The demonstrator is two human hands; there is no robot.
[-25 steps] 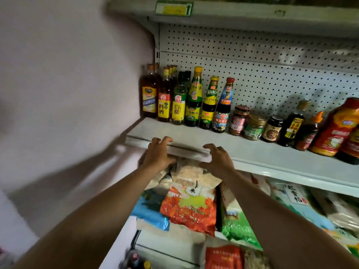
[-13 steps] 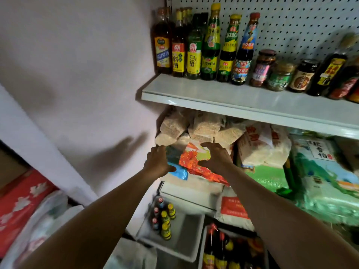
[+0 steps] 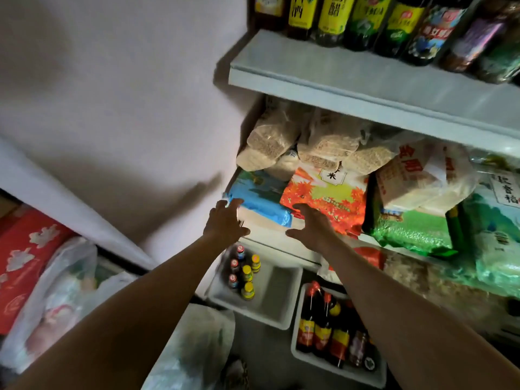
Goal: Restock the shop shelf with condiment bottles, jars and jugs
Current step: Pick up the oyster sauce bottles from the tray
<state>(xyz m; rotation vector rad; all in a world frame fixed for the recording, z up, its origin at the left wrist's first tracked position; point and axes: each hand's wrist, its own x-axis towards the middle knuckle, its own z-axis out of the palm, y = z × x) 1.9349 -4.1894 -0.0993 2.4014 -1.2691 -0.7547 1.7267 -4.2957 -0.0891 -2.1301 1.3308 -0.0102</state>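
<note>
Since half a second ago my view has dropped: the bottles [image 3: 365, 21] on the shelf [image 3: 351, 80] are now cropped at top right. My left hand [image 3: 225, 220] and right hand [image 3: 312, 226] have lowered from the rice bags [image 3: 323, 195] to mid-frame, fingers spread, holding nothing. Left tray [image 3: 270, 299] with small bottles [image 3: 244, 274] and right tray [image 3: 337, 370] now show fully at bottom centre.

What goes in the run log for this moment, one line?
phase: reaching down | left hand: open, empty | right hand: open, empty | below: two white bins with small bottles | upper shelf: stocked
</note>
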